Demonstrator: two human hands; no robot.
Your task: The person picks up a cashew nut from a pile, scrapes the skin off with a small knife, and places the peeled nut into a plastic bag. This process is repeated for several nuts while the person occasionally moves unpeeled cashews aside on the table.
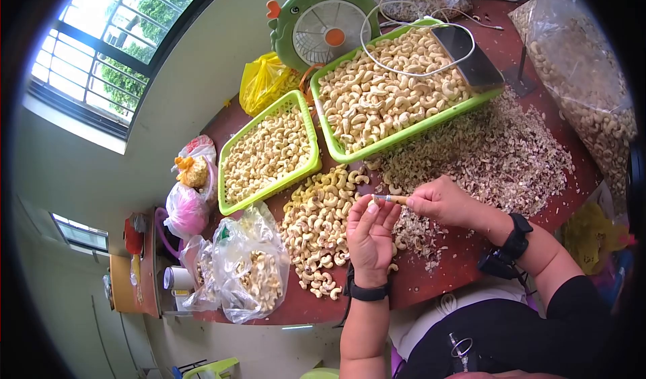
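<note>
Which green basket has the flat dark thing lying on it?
The bigger basket, on the right: the flat dark thing lies across its right end. The smaller basket, on the left, shows only cashews.

My left hand [371, 243]: palm up, in a pinch grip. My right hand [441, 201]: curled closed, just beside the left.

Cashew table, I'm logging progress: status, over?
Left hand pinching what looks like a cashew. Right hand gripping small knife, blade close by. Skin flakes heaped beside right hand; nothing visibly blocking.
</note>
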